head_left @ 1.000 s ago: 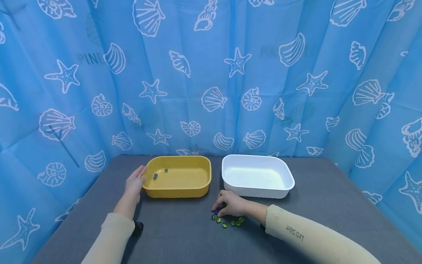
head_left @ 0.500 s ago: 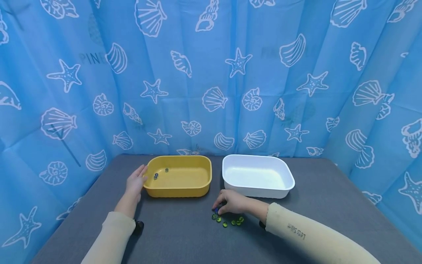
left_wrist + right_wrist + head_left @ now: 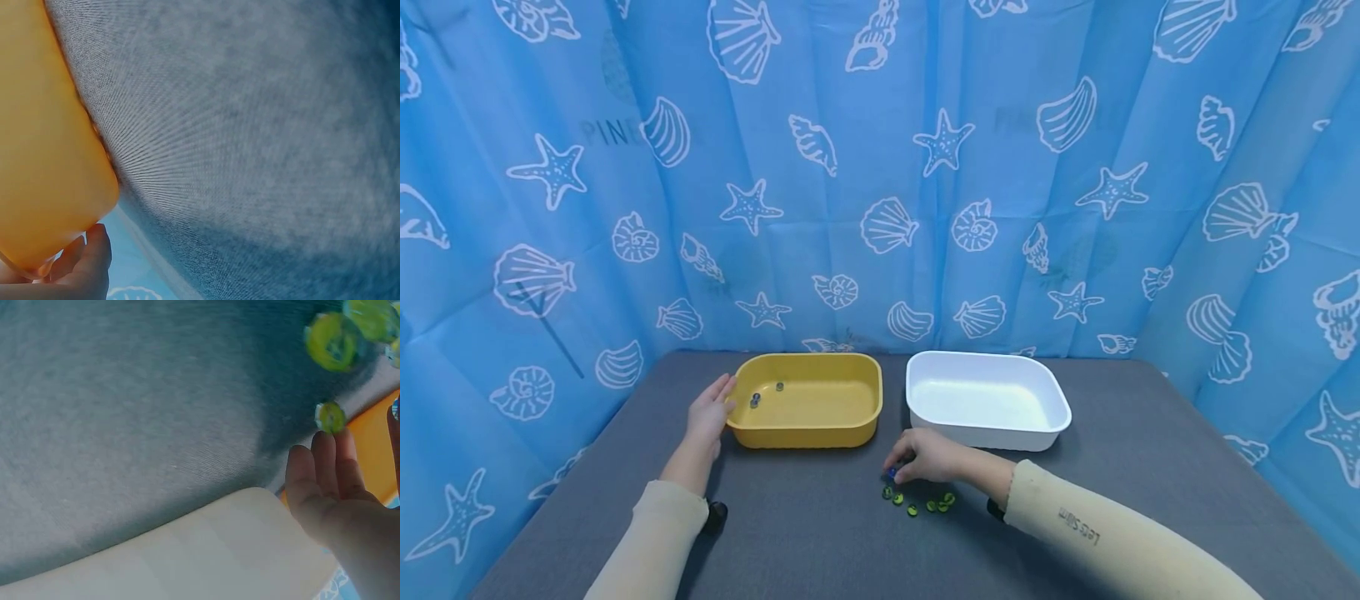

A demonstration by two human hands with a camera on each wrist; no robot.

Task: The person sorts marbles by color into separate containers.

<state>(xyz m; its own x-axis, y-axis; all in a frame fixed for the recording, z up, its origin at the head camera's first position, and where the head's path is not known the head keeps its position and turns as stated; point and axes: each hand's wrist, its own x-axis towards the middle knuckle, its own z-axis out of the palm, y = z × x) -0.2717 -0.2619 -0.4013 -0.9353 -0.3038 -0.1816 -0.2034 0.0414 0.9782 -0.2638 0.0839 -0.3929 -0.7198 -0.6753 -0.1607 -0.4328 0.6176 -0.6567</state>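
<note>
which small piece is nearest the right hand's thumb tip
The blue piece, at the thumb tip of the right hand; its colour sets it apart from the green pieces, lower in the head view.

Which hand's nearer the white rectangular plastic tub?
Right. The right hand is in front of the white tub; the left hand touches the yellow rectangular plastic tub, farther left.

Screened booth — seashell curtain (image 3: pixel 880 167), table (image 3: pixel 805 525)
</note>
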